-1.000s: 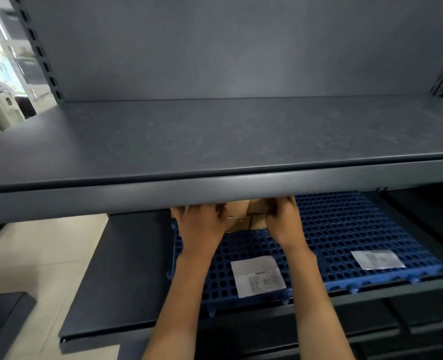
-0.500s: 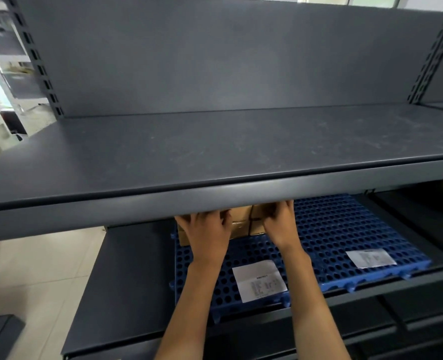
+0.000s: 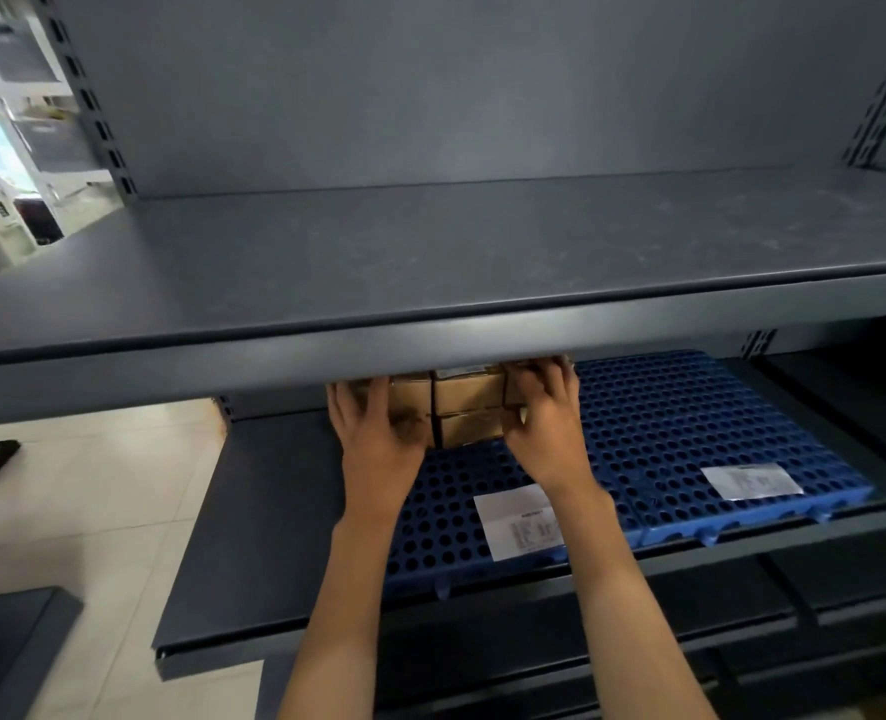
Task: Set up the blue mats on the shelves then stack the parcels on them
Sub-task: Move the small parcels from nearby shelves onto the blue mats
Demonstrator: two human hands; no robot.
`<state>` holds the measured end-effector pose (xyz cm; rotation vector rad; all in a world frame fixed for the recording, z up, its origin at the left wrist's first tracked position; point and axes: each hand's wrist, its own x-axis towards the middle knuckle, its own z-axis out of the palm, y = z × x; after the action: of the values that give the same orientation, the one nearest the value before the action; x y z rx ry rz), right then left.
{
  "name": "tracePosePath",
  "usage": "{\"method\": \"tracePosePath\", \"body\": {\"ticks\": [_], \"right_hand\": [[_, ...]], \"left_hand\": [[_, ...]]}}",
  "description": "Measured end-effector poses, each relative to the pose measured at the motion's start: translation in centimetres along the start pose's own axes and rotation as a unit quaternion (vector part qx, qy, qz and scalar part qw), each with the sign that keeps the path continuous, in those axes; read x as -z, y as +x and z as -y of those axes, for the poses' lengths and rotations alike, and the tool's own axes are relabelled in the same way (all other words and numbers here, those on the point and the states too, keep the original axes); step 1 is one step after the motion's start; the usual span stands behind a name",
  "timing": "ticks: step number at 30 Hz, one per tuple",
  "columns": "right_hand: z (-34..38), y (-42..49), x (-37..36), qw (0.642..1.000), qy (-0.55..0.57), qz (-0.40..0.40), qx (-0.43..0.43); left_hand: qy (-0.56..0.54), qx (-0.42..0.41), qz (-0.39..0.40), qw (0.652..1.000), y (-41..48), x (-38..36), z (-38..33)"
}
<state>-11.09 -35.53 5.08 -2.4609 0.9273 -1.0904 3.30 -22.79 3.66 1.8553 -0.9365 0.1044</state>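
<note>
Left hand (image 3: 378,433) spread flat against the left side of the parcels (image 3: 464,407), fingers apart, palm pressing inward. Right hand (image 3: 545,423) curled on the right side of the same parcels, fingertips bent over the top edge, squeezing toward the left hand. Small brown cardboard boxes, stacked at least two high, held between both palms. Resting on the blue mats (image 3: 690,423), toward the back left part, partly hidden under the upper shelf (image 3: 430,324). Two white labels (image 3: 521,519) lying nearer the front edge of the mats. Probably light and stiff, but loose as a group, so likely to slide apart; best held by pressing on the two outer side faces, low, with even force.
</note>
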Motion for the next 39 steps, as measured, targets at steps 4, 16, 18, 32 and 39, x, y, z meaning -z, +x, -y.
{"method": "tracePosePath", "body": {"ticks": [4, 16, 18, 32, 39], "right_hand": [[0.1, 0.3, 0.0, 0.999, 0.026, -0.011, -0.021], [0.2, 0.0, 0.6, 0.998, 0.050, -0.027, 0.002], [0.4, -0.1, 1.0, 0.998, 0.044, -0.032, 0.005], [-5.1, -3.2, 13.5, 0.994, 0.024, -0.089, -0.062], [-15.1, -8.9, 25.4, 0.975, -0.050, -0.139, -0.165]], "left_hand": [[-0.019, -0.017, 0.002, 1.000, -0.7, -1.2, -0.2], [-0.044, -0.012, 0.012, 0.999, -0.7, 0.5, -0.9], [-0.030, -0.020, -0.004, 0.999, -0.7, 1.0, -1.4], [-0.055, -0.158, -0.034, 0.985, -3.7, -5.8, -13.4], [-0.130, -0.172, 0.173, 0.961, -9.8, -18.8, -23.6]]}}
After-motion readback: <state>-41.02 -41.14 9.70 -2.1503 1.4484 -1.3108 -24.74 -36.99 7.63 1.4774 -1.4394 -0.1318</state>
